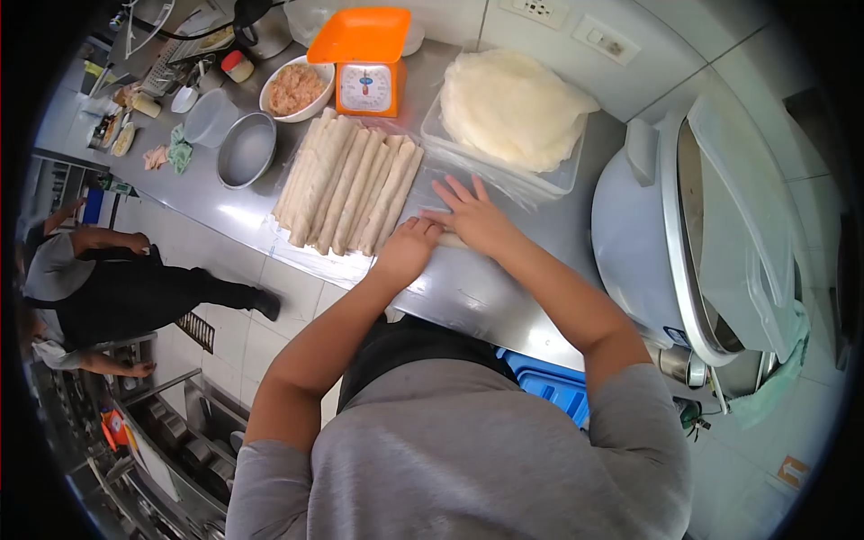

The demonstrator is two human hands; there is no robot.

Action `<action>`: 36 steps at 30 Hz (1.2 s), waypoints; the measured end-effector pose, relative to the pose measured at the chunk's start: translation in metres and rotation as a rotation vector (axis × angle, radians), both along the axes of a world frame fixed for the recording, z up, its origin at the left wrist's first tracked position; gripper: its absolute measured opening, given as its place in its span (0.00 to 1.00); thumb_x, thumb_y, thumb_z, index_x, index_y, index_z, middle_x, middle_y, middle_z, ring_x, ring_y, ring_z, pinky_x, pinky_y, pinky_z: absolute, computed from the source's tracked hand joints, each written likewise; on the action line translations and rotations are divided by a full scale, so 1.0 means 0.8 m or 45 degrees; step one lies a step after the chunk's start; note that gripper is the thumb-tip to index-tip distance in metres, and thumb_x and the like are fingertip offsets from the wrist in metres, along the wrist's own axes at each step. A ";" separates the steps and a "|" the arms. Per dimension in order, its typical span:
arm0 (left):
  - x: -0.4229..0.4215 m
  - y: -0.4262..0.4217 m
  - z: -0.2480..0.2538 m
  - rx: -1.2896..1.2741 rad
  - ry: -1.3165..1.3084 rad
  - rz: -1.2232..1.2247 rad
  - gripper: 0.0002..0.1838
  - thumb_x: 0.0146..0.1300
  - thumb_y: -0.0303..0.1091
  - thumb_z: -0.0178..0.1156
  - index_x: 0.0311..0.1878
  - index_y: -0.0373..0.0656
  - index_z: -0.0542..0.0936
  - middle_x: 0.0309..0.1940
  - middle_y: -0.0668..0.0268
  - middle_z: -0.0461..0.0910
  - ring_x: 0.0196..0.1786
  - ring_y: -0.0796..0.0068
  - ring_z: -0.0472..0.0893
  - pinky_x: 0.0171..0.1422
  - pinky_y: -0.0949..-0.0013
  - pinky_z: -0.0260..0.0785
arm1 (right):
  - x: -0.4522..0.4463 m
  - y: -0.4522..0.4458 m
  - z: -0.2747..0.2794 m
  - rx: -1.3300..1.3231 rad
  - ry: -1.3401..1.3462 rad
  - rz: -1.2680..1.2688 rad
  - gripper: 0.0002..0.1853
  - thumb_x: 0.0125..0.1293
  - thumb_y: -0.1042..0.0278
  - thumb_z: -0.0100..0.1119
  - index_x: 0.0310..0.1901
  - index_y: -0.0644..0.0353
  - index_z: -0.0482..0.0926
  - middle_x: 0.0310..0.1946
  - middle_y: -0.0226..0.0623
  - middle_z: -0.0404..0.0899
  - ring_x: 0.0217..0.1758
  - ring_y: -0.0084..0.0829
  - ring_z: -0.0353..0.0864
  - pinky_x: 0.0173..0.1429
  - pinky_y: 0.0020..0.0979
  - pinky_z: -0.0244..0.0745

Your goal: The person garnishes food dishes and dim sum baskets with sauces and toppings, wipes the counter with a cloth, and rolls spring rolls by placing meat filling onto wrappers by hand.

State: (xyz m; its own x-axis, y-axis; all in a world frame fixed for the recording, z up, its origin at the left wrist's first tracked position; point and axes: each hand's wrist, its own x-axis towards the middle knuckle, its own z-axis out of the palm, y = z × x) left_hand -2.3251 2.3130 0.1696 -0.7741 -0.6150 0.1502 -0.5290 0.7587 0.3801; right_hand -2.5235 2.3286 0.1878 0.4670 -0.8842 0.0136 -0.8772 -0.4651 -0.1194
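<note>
On the steel counter, a pale roll lies under both hands. My left hand has its fingers curled over the roll's left part. My right hand rests on it with the fingers spread. Just left of my hands, several long pale rolls lie side by side on a plastic sheet. Beyond my right hand, a stack of thin round wrappers sits in a clear plastic container. My hands cover much of the single roll.
An orange scale, a white bowl of minced filling and a metal bowl stand behind and left of the rolls. A big lidded pot stands at the right. Another person is at the far left.
</note>
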 end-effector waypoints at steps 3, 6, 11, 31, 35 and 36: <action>0.011 0.002 -0.001 0.014 0.083 0.006 0.14 0.54 0.27 0.61 0.46 0.40 0.78 0.45 0.57 0.78 0.50 0.54 0.77 0.59 0.58 0.69 | 0.001 -0.021 -0.015 -0.092 0.041 -0.036 0.25 0.65 0.66 0.48 0.64 0.34 0.72 0.72 0.41 0.57 0.76 0.44 0.53 0.75 0.59 0.41; 0.017 0.004 0.015 0.121 0.167 0.088 0.13 0.54 0.27 0.62 0.45 0.41 0.78 0.45 0.59 0.78 0.51 0.56 0.77 0.58 0.59 0.70 | -0.023 -0.014 -0.004 -0.105 -0.008 -0.075 0.25 0.64 0.67 0.49 0.64 0.37 0.72 0.71 0.41 0.58 0.75 0.44 0.53 0.75 0.59 0.40; 0.021 -0.004 0.011 0.168 0.158 0.090 0.13 0.53 0.27 0.63 0.43 0.42 0.78 0.43 0.60 0.78 0.50 0.57 0.76 0.54 0.60 0.72 | -0.011 0.009 -0.009 0.033 -0.158 -0.016 0.29 0.58 0.73 0.55 0.64 0.43 0.73 0.70 0.41 0.61 0.75 0.43 0.53 0.76 0.56 0.39; 0.027 0.075 0.012 -0.019 0.034 0.207 0.19 0.63 0.29 0.53 0.58 0.41 0.75 0.58 0.57 0.71 0.63 0.53 0.67 0.69 0.52 0.55 | 0.032 0.120 -0.003 -0.203 -0.197 -0.101 0.26 0.61 0.66 0.53 0.61 0.63 0.70 0.58 0.47 0.68 0.61 0.43 0.66 0.65 0.47 0.59; 0.026 0.085 -0.009 -0.015 -0.157 0.136 0.33 0.65 0.40 0.53 0.70 0.34 0.59 0.72 0.51 0.56 0.76 0.52 0.52 0.78 0.49 0.40 | 0.032 0.110 -0.017 -0.206 -0.203 -0.067 0.30 0.62 0.57 0.55 0.64 0.63 0.67 0.60 0.44 0.66 0.64 0.41 0.64 0.69 0.46 0.56; 0.022 0.078 -0.006 0.010 -0.144 0.144 0.35 0.66 0.42 0.53 0.71 0.34 0.58 0.72 0.51 0.55 0.76 0.53 0.50 0.78 0.49 0.39 | 0.031 0.103 -0.018 -0.186 -0.197 -0.087 0.31 0.61 0.55 0.56 0.64 0.63 0.66 0.60 0.43 0.67 0.63 0.41 0.64 0.69 0.46 0.57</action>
